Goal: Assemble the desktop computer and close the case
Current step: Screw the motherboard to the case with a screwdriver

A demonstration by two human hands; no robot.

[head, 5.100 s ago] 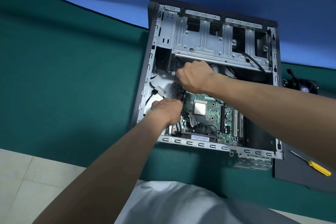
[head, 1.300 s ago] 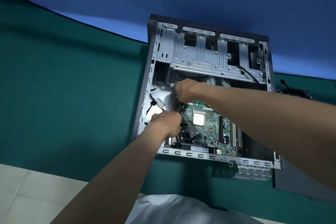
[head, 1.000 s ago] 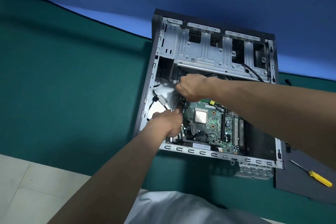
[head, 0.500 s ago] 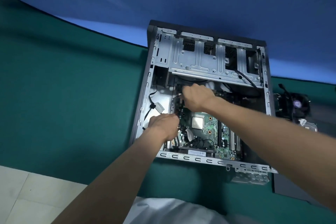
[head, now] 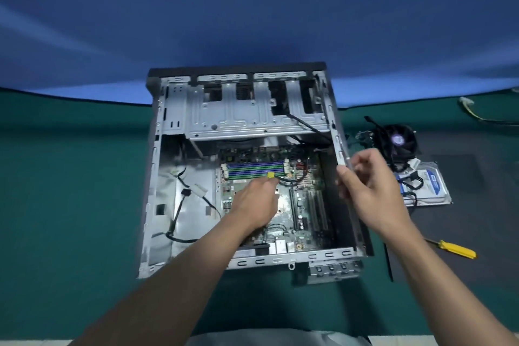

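Inside the open case [head: 254, 123], the left hand [head: 254, 202] is laid on the motherboard [head: 307, 206]; the right hand [head: 370, 191] is held at the case's right wall.

No legible text, blue label [head: 434, 180] on the hard drive [head: 427, 198] blurred, white sticker [head: 245, 253] at the motherboard's [head: 306, 205] near edge too small to read

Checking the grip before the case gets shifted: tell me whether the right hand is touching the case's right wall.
Touching. Head view: the right hand pinches the rim of the case's right wall between thumb and fingertips.
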